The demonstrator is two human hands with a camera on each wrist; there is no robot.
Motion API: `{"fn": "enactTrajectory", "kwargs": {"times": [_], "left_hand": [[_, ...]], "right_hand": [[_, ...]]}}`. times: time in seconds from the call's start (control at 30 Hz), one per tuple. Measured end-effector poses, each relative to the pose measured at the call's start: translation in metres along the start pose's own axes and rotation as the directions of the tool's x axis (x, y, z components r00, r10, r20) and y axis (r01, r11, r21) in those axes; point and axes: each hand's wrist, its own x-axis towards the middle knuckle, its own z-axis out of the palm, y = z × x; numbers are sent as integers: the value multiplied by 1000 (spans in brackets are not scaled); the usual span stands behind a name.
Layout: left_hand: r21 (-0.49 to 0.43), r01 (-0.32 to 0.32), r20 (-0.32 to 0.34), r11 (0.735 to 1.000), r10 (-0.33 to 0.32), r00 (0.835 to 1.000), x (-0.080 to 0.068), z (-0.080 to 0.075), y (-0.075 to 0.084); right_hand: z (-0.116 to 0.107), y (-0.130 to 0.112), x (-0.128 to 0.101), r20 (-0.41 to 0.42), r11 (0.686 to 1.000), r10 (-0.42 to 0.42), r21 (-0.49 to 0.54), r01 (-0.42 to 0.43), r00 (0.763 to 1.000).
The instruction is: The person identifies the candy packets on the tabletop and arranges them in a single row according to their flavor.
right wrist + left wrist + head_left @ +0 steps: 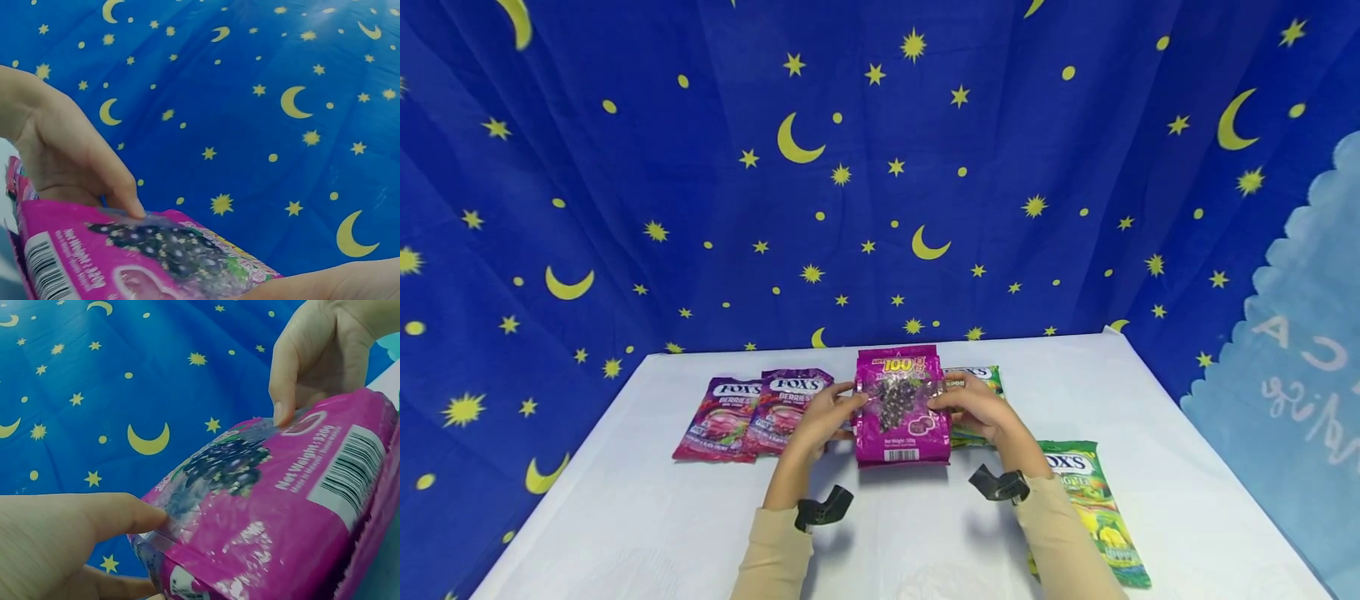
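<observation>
A magenta candy bag (898,408) with a blackcurrant picture and the number 100 is held up in both hands over the table's middle. My left hand (822,421) grips its left edge, thumb across the front. On the opposite edge, my right hand (981,407) grips it the same way. In the left wrist view the bag (250,506) shows its barcode and bottom seam, with the left thumb pressed into the film. The right wrist view shows the bag (156,250) tilted between both hands. Fingers behind the bag are mostly hidden.
Two purple Fox's berries bags (718,421) (790,408) lie at left, one overlapping the other. Partly behind the right hand is a green Fox's bag (992,379). Another green bag (1101,517) lies by the right forearm. A blue star-patterned curtain (880,167) hangs behind the white table (625,500).
</observation>
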Motion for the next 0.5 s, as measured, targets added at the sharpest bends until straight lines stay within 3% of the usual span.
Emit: {"fn": "enactTrajectory", "kwargs": {"times": [0.23, 0.5], "left_hand": [[-15, -22, 12, 1000, 22, 1000, -2, 1, 4], [-21, -14, 17, 1000, 14, 1000, -5, -1, 8]], "right_hand": [[-2, -5, -5, 27, 999, -27, -40, 28, 999], [-1, -9, -10, 60, 998, -55, -13, 56, 997]]}}
